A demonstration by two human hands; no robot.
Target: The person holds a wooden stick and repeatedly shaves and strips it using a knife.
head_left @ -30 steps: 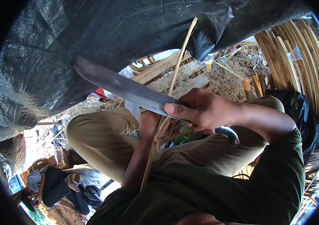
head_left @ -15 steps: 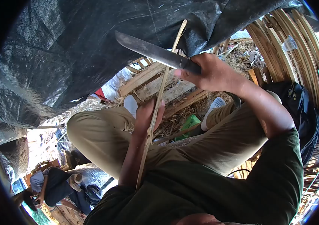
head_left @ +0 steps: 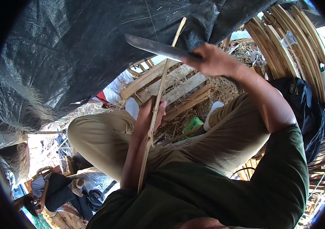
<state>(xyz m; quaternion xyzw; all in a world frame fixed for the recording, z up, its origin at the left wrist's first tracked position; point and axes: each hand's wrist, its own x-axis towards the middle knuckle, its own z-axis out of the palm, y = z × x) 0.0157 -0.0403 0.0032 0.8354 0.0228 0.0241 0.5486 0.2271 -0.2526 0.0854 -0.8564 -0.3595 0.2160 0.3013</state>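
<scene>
Black tarpaulin far left, stacked planks far right. Left hand curled around wooden strip, slanting near to far; right hand closed on machete, blade crossing strip (contact unclear). Far length looks smoother, seemingly worked; splintered node looks untrimmed.
</scene>
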